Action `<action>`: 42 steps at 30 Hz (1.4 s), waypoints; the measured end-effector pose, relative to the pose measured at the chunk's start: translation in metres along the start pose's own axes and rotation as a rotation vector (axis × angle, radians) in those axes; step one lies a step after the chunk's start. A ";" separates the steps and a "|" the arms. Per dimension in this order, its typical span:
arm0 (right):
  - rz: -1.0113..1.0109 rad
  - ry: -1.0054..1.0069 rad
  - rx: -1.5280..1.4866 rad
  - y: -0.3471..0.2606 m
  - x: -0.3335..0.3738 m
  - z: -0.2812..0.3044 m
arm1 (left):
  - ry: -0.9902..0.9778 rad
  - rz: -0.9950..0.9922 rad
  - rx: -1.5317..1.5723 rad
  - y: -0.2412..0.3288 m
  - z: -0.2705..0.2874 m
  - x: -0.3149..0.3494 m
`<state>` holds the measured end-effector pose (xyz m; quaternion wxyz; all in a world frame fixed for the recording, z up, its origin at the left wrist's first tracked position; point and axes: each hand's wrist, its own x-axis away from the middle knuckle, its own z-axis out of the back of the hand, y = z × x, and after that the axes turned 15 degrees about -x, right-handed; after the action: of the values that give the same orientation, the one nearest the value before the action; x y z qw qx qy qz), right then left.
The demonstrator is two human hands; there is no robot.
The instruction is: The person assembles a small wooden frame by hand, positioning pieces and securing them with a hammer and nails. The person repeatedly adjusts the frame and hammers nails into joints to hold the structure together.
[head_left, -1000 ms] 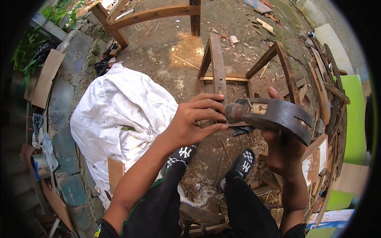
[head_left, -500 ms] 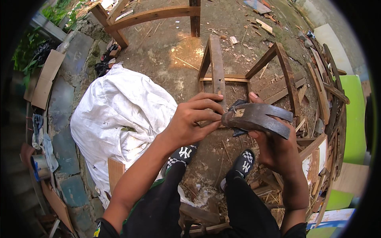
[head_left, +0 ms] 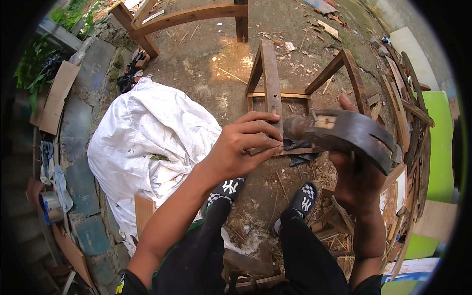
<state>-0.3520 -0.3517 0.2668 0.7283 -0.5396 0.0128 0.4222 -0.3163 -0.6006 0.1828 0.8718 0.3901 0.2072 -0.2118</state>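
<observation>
My right hand (head_left: 358,184) grips a claw hammer (head_left: 355,136) whose dark metal head is raised close to the camera, with the striking face toward my left hand. My left hand (head_left: 248,142) has its fingertips pinched together against the near end of an upright wooden frame (head_left: 271,81). Whatever sits between those fingertips is too small or hidden to name. The hammer face stands slightly right of the fingertips, apart from them. Part of the frame is hidden behind the hammer and my right hand.
A large white sack (head_left: 152,147) bulges at the left beside a block wall (head_left: 86,184). Another wooden frame (head_left: 191,18) stands at the far side. Stacked boards (head_left: 408,113) line the right, near a green panel (head_left: 436,147). Wood scraps (head_left: 329,30) litter the ground.
My right hand has drawn the hammer to the right, away from my left fingertips, and its head has tilted. My left hand stays pinched at the frame.
</observation>
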 end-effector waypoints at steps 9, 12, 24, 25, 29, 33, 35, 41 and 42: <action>-0.001 -0.047 0.103 -0.005 -0.001 -0.003 | 0.010 0.010 0.010 0.000 -0.002 0.002; -0.010 0.204 -0.161 -0.003 0.006 -0.005 | -0.012 0.008 0.019 -0.004 -0.002 0.002; -0.260 0.256 -0.053 -0.013 0.017 -0.002 | -0.004 0.011 -0.002 -0.002 -0.001 0.001; -0.173 0.106 0.059 -0.011 0.013 -0.003 | -0.006 0.013 -0.009 -0.001 -0.002 0.001; -0.003 -0.134 0.078 0.000 0.007 -0.007 | 0.015 0.006 -0.006 -0.001 -0.002 0.000; -0.073 0.028 0.042 0.000 0.012 -0.001 | 0.014 0.020 0.022 -0.001 -0.004 0.002; -0.121 0.048 0.029 -0.002 0.018 -0.004 | -0.005 0.021 0.008 -0.002 -0.005 0.002; -0.037 -0.029 0.013 0.001 0.007 -0.010 | 0.009 0.000 -0.002 -0.005 -0.002 0.007; -0.010 0.047 -0.040 0.004 0.011 -0.011 | 0.007 0.002 0.006 -0.001 -0.003 0.005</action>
<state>-0.3426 -0.3537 0.2544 0.7189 -0.5640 0.0186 0.4058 -0.3138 -0.5998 0.1773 0.8701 0.3936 0.2092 -0.2102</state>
